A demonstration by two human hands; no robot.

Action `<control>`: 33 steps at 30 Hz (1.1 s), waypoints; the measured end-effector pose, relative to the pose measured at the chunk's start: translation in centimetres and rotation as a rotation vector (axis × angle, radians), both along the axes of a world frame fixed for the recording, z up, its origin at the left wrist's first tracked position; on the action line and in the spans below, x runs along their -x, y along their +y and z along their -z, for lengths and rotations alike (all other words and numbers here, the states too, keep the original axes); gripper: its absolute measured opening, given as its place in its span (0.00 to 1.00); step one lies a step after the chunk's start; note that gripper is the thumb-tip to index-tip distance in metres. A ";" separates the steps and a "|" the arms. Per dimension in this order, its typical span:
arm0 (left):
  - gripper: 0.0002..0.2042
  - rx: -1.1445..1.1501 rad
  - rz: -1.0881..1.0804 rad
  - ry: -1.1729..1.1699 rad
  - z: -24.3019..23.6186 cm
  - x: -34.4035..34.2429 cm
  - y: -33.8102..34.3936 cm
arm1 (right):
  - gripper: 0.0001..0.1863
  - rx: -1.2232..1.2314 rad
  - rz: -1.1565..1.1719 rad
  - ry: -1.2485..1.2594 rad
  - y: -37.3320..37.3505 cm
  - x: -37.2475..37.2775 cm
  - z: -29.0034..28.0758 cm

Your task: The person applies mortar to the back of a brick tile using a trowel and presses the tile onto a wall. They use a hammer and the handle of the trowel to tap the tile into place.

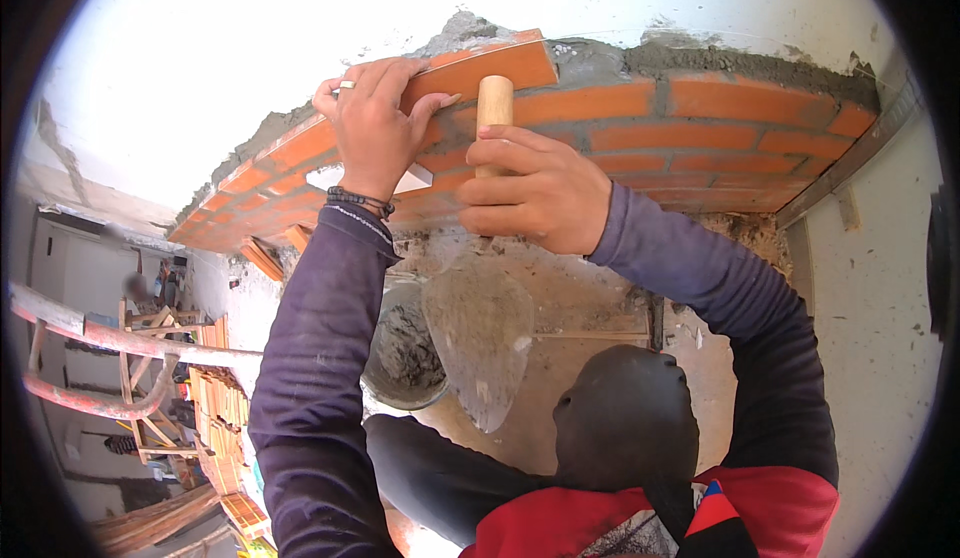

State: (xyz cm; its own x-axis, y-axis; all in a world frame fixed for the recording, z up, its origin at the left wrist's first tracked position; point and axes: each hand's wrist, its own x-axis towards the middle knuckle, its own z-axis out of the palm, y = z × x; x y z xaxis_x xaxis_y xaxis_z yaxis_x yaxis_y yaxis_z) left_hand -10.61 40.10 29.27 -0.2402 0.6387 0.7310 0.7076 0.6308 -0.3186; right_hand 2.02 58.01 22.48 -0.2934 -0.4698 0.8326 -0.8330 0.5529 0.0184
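Observation:
A long orange brick (505, 66) lies on the top course of the brick wall (680, 138), over grey mortar. My left hand (375, 118) is closed around it, fingers over its top edge and thumb against its near face. My right hand (540, 188) grips a trowel by its wooden handle (495, 103). The handle's butt end points up beside the brick, and the mortar-smeared trowel blade (480, 338) hangs below my fist. Whether the handle touches the brick I cannot tell. Partly behind my left wrist is a white flat piece (415, 178).
A bucket (440, 390) of wet mortar (405, 343) stands below, beside the blade. Loose bricks (262, 258) lean near the wall's left part. Further left are red-and-white metal tubing (130, 338), stacked bricks (215, 398) and wooden planks (155, 520). A thin string runs along the wall top.

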 end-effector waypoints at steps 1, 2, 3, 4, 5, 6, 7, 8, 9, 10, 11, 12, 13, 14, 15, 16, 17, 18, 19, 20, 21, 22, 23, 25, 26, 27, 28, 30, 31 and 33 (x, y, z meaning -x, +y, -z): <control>0.17 -0.001 0.002 0.011 0.0 0.0 0.1 | 0.14 -0.003 0.004 0.006 0.1 -0.1 0.0; 0.17 -0.002 0.004 0.023 0.0 0.1 0.2 | 0.14 0.000 0.005 0.013 0.2 0.0 0.0; 0.17 -0.004 0.010 0.019 0.0 0.1 0.2 | 0.14 0.000 0.008 0.019 0.3 0.0 0.1; 0.17 -0.006 0.015 0.015 0.0 0.1 0.1 | 0.15 0.001 0.010 0.026 0.3 0.0 0.2; 0.17 -0.007 0.020 0.011 -0.1 0.1 0.0 | 0.15 -0.007 0.022 0.010 0.2 -0.2 0.3; 0.17 0.001 0.024 0.004 -0.1 0.0 -0.2 | 0.15 -0.012 0.031 -0.007 0.1 -0.4 0.5; 0.17 0.009 0.026 -0.003 -0.1 0.0 -0.5 | 0.15 -0.017 0.038 -0.025 0.0 -0.8 0.7; 0.17 0.018 0.027 -0.010 -0.2 -0.1 -0.9 | 0.15 -0.020 0.047 -0.089 -0.1 -1.3 1.2; 0.17 0.002 0.021 -0.001 -0.5 -0.4 -1.0 | 0.16 -0.030 0.062 -0.149 0.4 -2.3 1.8; 0.16 -0.012 0.010 0.005 -0.6 -0.7 -1.3 | 0.16 -0.039 0.071 -0.212 0.8 -3.2 2.6; 0.16 -0.026 -0.003 0.012 -0.8 -1.1 -1.7 | 0.15 -0.002 0.086 -0.279 1.1 -4.0 3.5; 0.15 -0.054 -0.025 -0.017 -1.0 -1.7 -2.2 | 0.14 0.032 0.106 -0.348 1.7 -4.9 4.6; 0.15 -0.081 -0.047 -0.047 -1.3 -2.5 -3.1 | 0.12 0.046 0.156 -0.473 2.5 -5.7 6.4; 0.15 -0.112 -0.066 -0.078 -1.4 -3.3 -4.0 | 0.12 0.056 0.211 -0.598 3.2 -6.5 8.0; 0.14 -0.184 -0.067 -0.112 -1.2 -3.9 -5.2 | 0.13 0.135 0.267 -0.709 3.7 -7.1 9.2; 0.13 -0.249 -0.074 -0.148 -0.8 -4.6 -6.7 | 0.14 0.219 0.317 -0.823 3.8 -7.6 10.3; 0.12 -0.315 -0.079 -0.184 -0.3 -5.4 -8.1 | 0.15 0.303 0.369 -0.936 3.9 -7.7 10.9; 0.12 -0.358 -0.116 -0.247 0.3 -6.8 -9.7 | 0.15 0.304 0.395 -0.926 3.6 -7.6 11.1; 0.12 -0.403 -0.146 -0.313 1.3 -8.2 -11.1 | 0.15 0.304 0.428 -0.916 3.4 -7.3 11.1; 0.11 -0.436 -0.164 -0.387 2.5 -9.4 -12.5 | 0.16 0.306 0.464 -0.903 3.1 -7.1 11.1; 0.11 -0.464 -0.189 -0.459 3.6 -10.9 -13.9 | 0.16 0.309 0.454 -0.910 2.5 -6.8 10.9; 0.10 -0.456 -0.215 -0.480 4.9 -12.3 -14.8 | 0.16 0.308 0.454 -0.917 1.8 -6.5 10.7; 0.10 -0.444 -0.246 -0.498 5.9 -13.7 -15.7 | 0.15 0.310 0.449 -0.923 1.1 -6.1 10.4; 0.10 -0.475 -0.309 -0.595 7.7 -16.2 -16.6 | 0.15 0.299 0.516 -0.884 -0.1 -5.1 10.2; 0.10 -0.488 -0.339 -0.646 8.7 -17.3 -16.9 | 0.15 0.294 0.549 -0.866 -0.4 -4.8 10.2; 0.10 -0.525 -0.347 -0.689 9.4 -18.4 -17.4 | 0.15 0.287 0.589 -0.865 -0.8 -4.7 9.9; 0.10 -0.564 -0.346 -0.735 10.3 -19.2 -17.7 | 0.15 0.281 0.636 -0.863 -1.0 -4.7 9.6; 0.10 -0.563 -0.330 -0.740 11.7 -20.0 -18.2 | 0.16 0.285 0.704 -0.843 -1.1 -4.9 9.1; 0.11 -0.566 -0.314 -0.761 11.9 -20.2 -18.5 | 0.16 0.296 0.724 -0.826 -0.6 -5.4 8.9; 0.11 -0.575 -0.279 -0.811 12.2 -20.5 -18.8 | 0.16 0.304 0.762 -0.820 0.3 -6.0 8.4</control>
